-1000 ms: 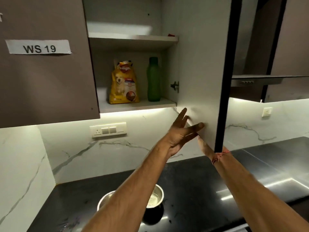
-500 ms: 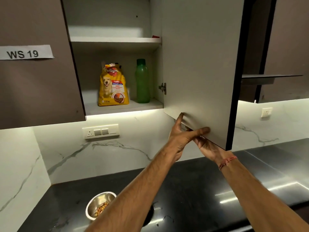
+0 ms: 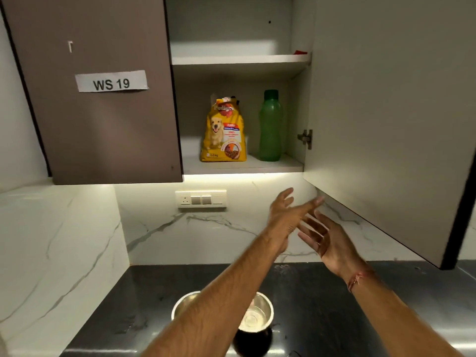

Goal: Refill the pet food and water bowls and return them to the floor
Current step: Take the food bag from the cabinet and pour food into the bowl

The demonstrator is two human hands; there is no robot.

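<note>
A yellow dog food bag [image 3: 223, 131] and a green water bottle [image 3: 270, 126] stand side by side on the lower shelf of the wall cupboard, whose door [image 3: 386, 112] stands swung out to the right. My left hand [image 3: 288, 215] and my right hand [image 3: 323, 237] are both raised below the door's bottom edge with fingers spread, holding nothing and apart from the door. Two steel bowls sit on the black counter [image 3: 322, 305]: the left bowl [image 3: 184, 302] is mostly hidden by my left forearm, the right bowl [image 3: 258, 315] shows a shiny inside.
The cupboard's left door [image 3: 103, 112] is closed and carries a "WS 19" label. A switch panel [image 3: 201, 199] sits on the white marble backsplash. A marble side wall [image 3: 51, 253] bounds the counter on the left. The upper shelf [image 3: 239, 59] holds a small red item at its right end.
Both hands have come off the cupboard door's bottom edge and dropped slightly to the left. The door stands wider open, and the view has shifted right.
</note>
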